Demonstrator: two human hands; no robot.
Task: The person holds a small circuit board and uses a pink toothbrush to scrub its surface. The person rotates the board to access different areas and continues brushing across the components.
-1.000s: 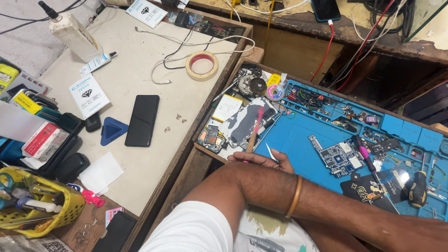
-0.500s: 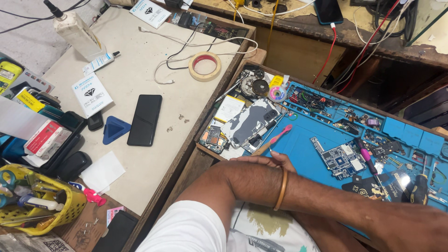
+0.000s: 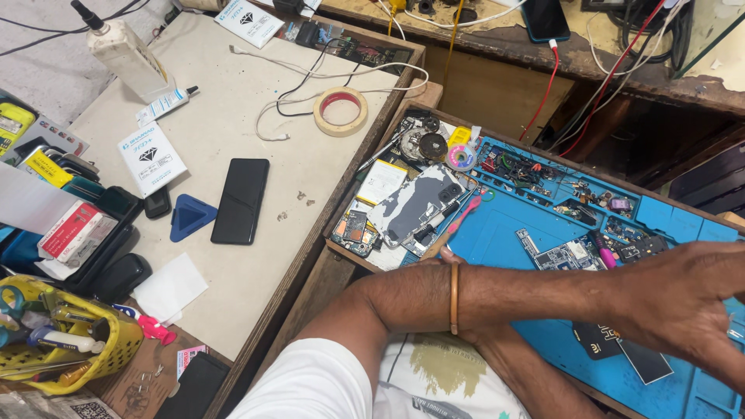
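Note:
My left hand [image 3: 683, 306] reaches across to the right over the blue work mat [image 3: 504, 233], fingers spread and holding nothing. It hovers beside small dark phone parts [image 3: 597, 341]. Its forearm wears a thin bangle [image 3: 454, 299]. My right hand [image 3: 444, 256] is almost wholly hidden under that forearm; only a knuckle shows, at the lower end of a pink-tipped stick tool [image 3: 458, 221]. The tool leans over an opened phone [image 3: 411, 206]. A small circuit board [image 3: 559, 252] lies on the mat between the hands.
On the beige bench to the left lie a black phone [image 3: 240, 200], a blue triangular pick [image 3: 190, 216], a tape roll [image 3: 340, 111] and a white bottle [image 3: 124, 50]. A yellow basket [image 3: 77, 341] of tools stands at the lower left. Cables hang at the back.
The pink-tipped tool has tilted from upright to leaning right. The view has shifted, so my left hand now shows at the right over the mat.

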